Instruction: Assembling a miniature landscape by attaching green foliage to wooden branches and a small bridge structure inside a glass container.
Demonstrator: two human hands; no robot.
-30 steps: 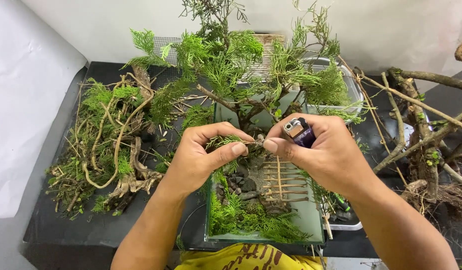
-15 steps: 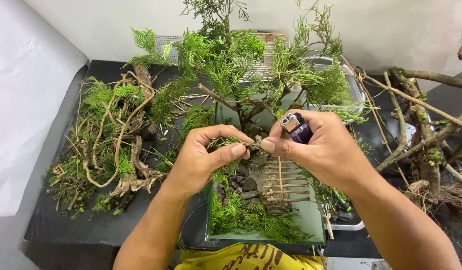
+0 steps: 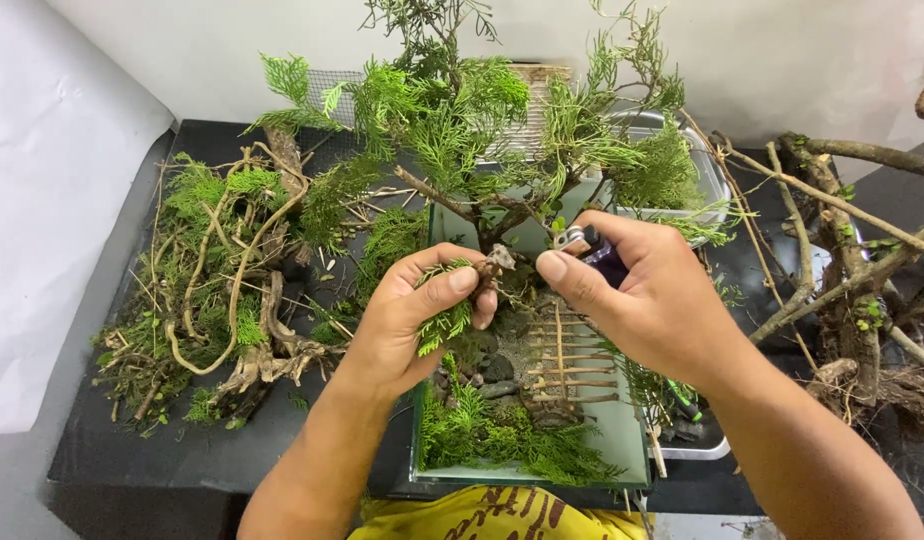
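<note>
**Two hands at a small tree in a green tray**

A black table [image 3: 232,450] fills the frame. At its centre stands a green tray [image 3: 622,440] with a small tree [image 3: 482,150]. A root pile [image 3: 222,300] lies at left. The left hand [image 3: 412,320] pinches a green sprig [image 3: 444,322] at centre. Just beside it, the right hand [image 3: 652,300] is closed around a lighter [image 3: 582,243].

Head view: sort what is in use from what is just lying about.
In use: left hand pinching green sprig; right hand holding small lighter; green tray; twig fence.
Lying about: root tangle; bare branches; clear tub.
</note>
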